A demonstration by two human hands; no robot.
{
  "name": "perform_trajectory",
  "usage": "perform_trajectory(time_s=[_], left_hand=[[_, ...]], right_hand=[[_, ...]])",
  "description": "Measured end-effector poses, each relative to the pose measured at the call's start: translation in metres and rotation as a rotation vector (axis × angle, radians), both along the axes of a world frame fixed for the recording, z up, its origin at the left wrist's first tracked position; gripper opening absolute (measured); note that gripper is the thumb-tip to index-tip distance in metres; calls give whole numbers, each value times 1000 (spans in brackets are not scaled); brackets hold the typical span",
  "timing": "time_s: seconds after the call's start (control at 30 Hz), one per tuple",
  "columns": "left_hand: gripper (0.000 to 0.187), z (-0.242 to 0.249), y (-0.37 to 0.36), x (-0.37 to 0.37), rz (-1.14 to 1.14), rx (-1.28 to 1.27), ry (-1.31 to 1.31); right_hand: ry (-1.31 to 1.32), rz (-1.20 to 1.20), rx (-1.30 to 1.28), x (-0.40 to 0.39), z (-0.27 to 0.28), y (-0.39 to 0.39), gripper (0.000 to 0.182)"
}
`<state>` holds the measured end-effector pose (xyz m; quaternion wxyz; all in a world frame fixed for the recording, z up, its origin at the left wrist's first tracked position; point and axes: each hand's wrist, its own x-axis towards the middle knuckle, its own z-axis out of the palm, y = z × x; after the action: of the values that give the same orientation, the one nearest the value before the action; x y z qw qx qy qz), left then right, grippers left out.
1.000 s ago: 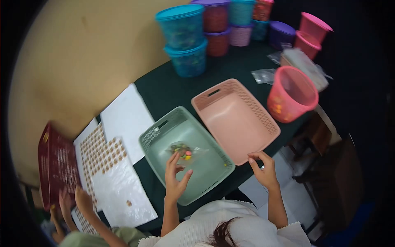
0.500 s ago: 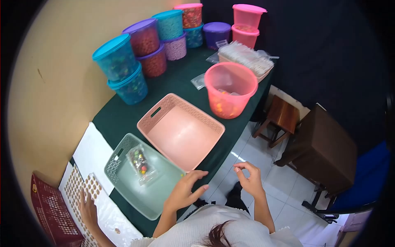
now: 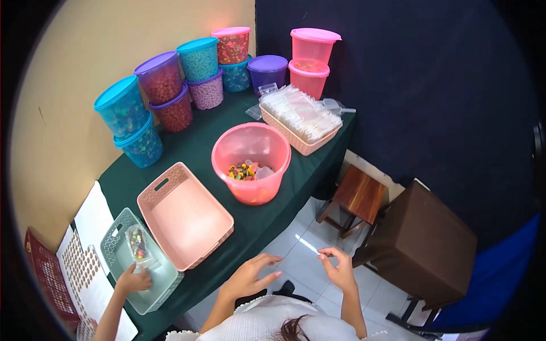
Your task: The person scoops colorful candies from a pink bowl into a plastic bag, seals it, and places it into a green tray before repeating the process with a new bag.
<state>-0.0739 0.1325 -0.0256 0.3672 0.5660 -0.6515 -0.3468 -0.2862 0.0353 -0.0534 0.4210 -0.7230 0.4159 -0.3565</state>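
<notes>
My left hand hovers over the floor just off the table's front edge, thumb and fingers apart, with nothing in it. To its right, my right hand is also in the air, its thumb and forefinger tips close together with a small gap; no object shows there. Nearest to them on the table is the pink basket, which neither hand touches. Beyond it stands a pink tub with colourful candies and a clear scoop inside. A clear packet of candies lies in the green basket.
Another person's hand reaches into the green basket. Stacked lidded tubs line the wall. A small basket holds clear plastic bags. A sheet of round brown stickers and a maroon basket are at left; a wooden stool stands at right.
The view has turned, so the table's things sit further left and lower. The other person's hand has moved from the sticker sheet into the green basket. My hands keep nearly the same pose.
</notes>
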Motion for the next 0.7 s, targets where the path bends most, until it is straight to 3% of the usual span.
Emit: perform_trajectory(time_s=[0.37, 0.4, 0.47, 0.53, 0.6, 0.7], left_hand=[[14, 19, -85, 65, 612, -342, 88], [12, 31, -96, 65, 705, -280, 194], [9, 18, -121, 81, 773, -449, 238], [9, 26, -142, 84, 795, -455, 324], [8, 20, -161, 95, 779, -429, 298], [8, 18, -182, 95, 832, -384, 159]], right_hand=[[37, 255, -134, 34, 16, -127, 11], [55, 232, -140, 32, 26, -136, 11], [89, 206, -148, 21, 35, -156, 11], [31, 42, -151, 9, 33, -177, 11], [43, -35, -169, -2, 24, -195, 11], [-58, -232, 22, -11, 11, -218, 11]])
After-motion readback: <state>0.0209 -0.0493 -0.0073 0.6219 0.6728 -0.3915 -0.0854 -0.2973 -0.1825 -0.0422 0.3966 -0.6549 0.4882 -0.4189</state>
